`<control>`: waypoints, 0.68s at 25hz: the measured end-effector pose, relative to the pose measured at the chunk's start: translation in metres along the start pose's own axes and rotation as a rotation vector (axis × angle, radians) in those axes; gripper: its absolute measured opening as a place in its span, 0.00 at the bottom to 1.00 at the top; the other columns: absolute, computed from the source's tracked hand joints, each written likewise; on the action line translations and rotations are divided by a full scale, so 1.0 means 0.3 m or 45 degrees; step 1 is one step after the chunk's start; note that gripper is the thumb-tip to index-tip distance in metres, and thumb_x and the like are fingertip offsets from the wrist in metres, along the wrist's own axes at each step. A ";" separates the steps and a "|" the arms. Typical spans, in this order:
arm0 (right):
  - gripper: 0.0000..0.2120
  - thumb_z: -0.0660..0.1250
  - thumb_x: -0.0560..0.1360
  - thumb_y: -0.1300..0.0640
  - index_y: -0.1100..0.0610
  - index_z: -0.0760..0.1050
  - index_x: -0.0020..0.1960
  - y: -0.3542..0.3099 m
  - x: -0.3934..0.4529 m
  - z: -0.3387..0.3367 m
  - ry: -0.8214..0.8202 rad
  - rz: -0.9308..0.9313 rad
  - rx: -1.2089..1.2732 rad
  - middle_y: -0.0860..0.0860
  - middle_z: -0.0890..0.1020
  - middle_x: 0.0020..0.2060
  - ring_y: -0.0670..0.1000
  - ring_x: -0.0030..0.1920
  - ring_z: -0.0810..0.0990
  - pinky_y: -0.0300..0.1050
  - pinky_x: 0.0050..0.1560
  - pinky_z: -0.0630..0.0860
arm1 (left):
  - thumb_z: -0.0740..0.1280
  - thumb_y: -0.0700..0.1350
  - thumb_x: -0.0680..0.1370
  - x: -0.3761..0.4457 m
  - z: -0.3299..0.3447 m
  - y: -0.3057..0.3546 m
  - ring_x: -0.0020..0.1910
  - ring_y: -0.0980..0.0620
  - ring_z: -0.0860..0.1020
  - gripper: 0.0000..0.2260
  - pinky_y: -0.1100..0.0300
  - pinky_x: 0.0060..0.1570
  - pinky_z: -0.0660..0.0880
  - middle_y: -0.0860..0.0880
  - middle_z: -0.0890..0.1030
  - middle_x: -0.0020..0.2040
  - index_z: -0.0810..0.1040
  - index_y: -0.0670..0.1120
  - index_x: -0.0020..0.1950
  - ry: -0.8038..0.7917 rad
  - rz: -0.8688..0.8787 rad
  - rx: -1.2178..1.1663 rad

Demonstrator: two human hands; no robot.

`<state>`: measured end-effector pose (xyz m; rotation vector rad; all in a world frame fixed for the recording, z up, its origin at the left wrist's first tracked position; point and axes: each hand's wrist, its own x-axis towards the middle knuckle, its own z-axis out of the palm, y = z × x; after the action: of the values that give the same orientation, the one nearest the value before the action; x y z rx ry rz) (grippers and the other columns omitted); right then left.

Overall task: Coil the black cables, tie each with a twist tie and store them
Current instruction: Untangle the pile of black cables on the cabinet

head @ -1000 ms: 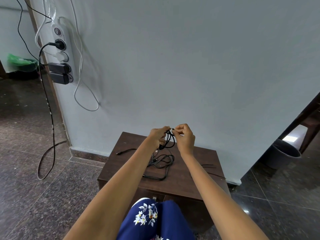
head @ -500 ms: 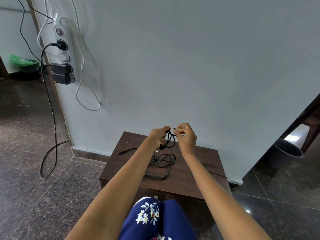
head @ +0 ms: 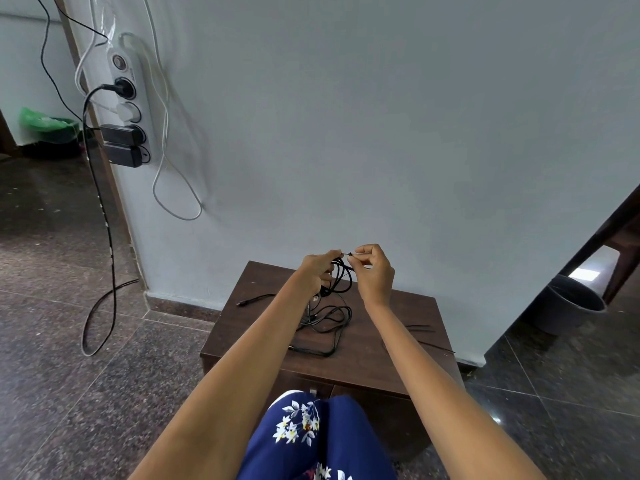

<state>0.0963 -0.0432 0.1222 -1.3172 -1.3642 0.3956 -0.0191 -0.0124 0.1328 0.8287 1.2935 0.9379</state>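
A small coil of black cable [head: 341,278] hangs between my two hands above the brown wooden cabinet [head: 367,358]. My left hand [head: 317,273] grips the coil's left side. My right hand [head: 374,271] pinches a thin twist tie [head: 347,253] at the coil's top, fingertip to fingertip with the left hand. More black cable [head: 327,318] lies in loose loops on the cabinet top below, one end trailing left as a plug [head: 254,300]. Spare twist ties [head: 420,329] lie on the cabinet's right side.
A power strip [head: 130,109] with plugs and adapters hangs on the grey wall at left, with black and white cords dangling to the floor. A grey bucket [head: 568,303] stands at right beside dark wooden furniture. My blue floral-clothed knees [head: 311,431] are against the cabinet's front.
Both hands hold almost the same pose around the coil; my right hand's fingers have shifted slightly at the tie. The view has drifted a little.
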 end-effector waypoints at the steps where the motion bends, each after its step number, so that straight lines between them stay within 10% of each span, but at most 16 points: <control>1: 0.07 0.71 0.72 0.63 0.61 0.76 0.48 -0.001 0.000 0.000 0.002 -0.002 0.002 0.54 0.84 0.41 0.43 0.40 0.79 0.20 0.39 0.69 | 0.67 0.49 0.76 -0.001 0.003 0.002 0.27 0.54 0.60 0.16 0.63 0.25 0.58 0.50 0.66 0.33 0.77 0.40 0.60 -0.001 -0.001 0.001; 7: 0.07 0.71 0.72 0.63 0.62 0.76 0.48 0.000 0.003 -0.003 -0.012 -0.005 -0.021 0.54 0.84 0.41 0.45 0.40 0.79 0.20 0.37 0.70 | 0.67 0.48 0.77 -0.009 0.016 0.007 0.24 0.56 0.56 0.09 0.66 0.19 0.54 0.50 0.64 0.31 0.74 0.45 0.39 -0.053 -0.023 0.001; 17: 0.07 0.67 0.76 0.54 0.57 0.81 0.48 -0.023 0.065 -0.067 -0.357 0.003 -0.358 0.50 0.84 0.46 0.48 0.47 0.80 0.41 0.45 0.76 | 0.65 0.49 0.78 -0.017 -0.035 -0.008 0.16 0.59 0.55 0.09 0.68 0.16 0.52 0.53 0.61 0.24 0.76 0.45 0.41 -0.253 0.013 0.026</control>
<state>0.1154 -0.0379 0.1431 -1.5351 -1.6994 0.4124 -0.0295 -0.0182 0.1317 0.9214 1.1287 0.8297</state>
